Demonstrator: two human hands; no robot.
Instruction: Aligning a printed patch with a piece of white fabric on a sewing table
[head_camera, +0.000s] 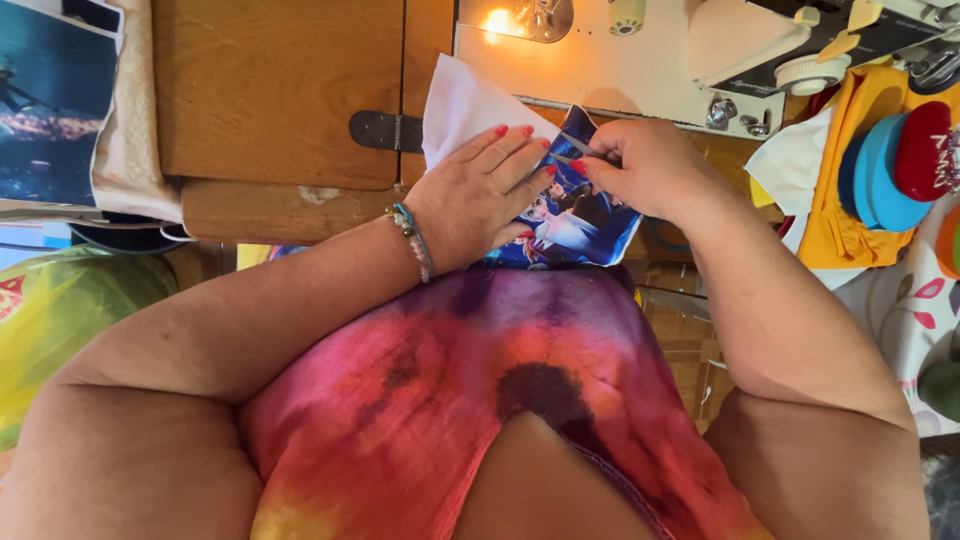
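The printed blue cloth (570, 225) lies at the centre of the frame on the edge of the wooden table (270, 90), with a white cloth (462, 105) beneath it to the upper left. The left hand (480, 195) lies flat and spread on both cloths, pinning them down. The right hand (645, 165) is clenched around small scissors (578, 148), whose blades meet the printed cloth's top edge; this looks like trimming. A further snip calls for a taut cloth and the left fingertips (548, 170) kept out of the blades, which sit just beside them. Above stands the white sewing machine (620, 60) with its lamp lit. At right lie orange cloth (845, 225), blue and red round pads (900, 165); upper left, a dark picture print (50, 100).
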